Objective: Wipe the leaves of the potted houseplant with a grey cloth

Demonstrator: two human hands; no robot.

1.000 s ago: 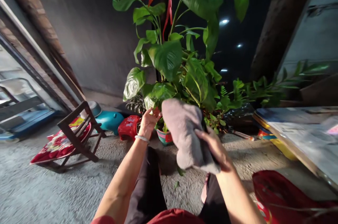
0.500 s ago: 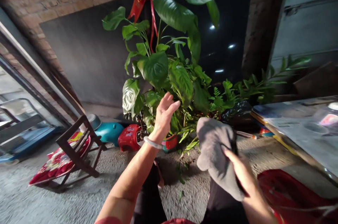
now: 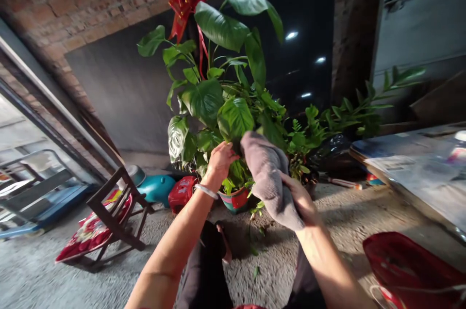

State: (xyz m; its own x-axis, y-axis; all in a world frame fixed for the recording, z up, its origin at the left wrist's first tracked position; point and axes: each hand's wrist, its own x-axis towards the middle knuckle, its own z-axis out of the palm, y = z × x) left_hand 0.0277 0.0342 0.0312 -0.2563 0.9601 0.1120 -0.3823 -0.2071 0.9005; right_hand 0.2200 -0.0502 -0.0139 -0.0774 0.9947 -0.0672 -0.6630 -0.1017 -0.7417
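Potted plant, chair on floor

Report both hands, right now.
Left hand: partly curled at the green leaves; cannot tell if it grips one.
Right hand: closed, holding the gray cloth.

Reaching forward and down with both arms. Angling left forearm up and inward from lower left; angling right forearm up and inward from lower right. Holding left hand farther forward than right hand, with fingers bent and tips drawn close together; exact contact unclear. Gripping with right hand, thumb side uppermost, remaining fingers mostly hidden. Near each other, not touching. Parting legs below, with left foot partly in view.
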